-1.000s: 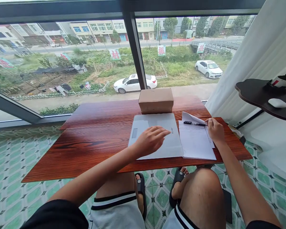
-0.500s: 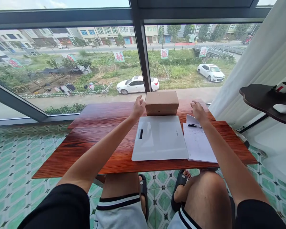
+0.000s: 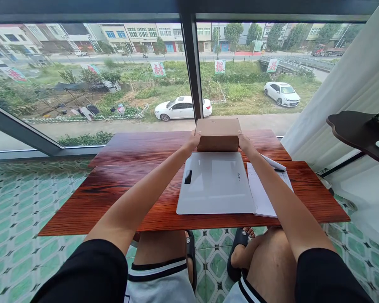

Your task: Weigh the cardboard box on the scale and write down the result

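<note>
The cardboard box point(image 3: 218, 134) is plain brown, closed and oblong, sitting at the far side of the wooden table point(image 3: 120, 185) just behind the flat white scale point(image 3: 214, 183); the left hand point(image 3: 192, 142) clasps its left end and the right hand point(image 3: 244, 143) its right end, fingers curled onto the sides. Half a second ago both hands hovered open just short of the box; now they grip it, and the papers point(image 3: 267, 193) lie partly hidden under the right forearm.

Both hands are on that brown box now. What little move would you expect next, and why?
Probably lifting the cardboard box toward the white scale: the left hand and right hand clasp its two ends, and the scale lies bare just in front of it.
</note>
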`<control>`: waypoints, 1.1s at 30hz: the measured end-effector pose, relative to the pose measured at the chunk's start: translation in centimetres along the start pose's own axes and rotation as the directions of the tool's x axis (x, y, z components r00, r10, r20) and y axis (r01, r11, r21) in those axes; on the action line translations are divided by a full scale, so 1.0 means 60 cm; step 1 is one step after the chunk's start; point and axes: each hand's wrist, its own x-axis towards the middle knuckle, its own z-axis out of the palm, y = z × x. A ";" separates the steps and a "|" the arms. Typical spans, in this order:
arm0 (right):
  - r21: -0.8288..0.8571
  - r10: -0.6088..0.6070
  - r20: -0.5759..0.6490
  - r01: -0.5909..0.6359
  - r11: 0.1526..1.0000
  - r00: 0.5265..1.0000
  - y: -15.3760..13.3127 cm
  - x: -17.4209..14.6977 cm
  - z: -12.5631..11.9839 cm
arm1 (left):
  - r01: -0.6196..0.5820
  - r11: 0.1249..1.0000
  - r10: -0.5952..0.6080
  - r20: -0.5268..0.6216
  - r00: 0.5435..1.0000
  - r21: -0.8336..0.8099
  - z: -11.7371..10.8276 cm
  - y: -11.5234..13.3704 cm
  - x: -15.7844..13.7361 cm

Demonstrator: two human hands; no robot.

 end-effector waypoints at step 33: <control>0.018 0.059 -0.159 -0.057 0.998 0.986 -0.030 -0.020 0.020 | -0.172 0.983 0.168 -0.067 0.984 -0.058 0.001 0.007 -0.015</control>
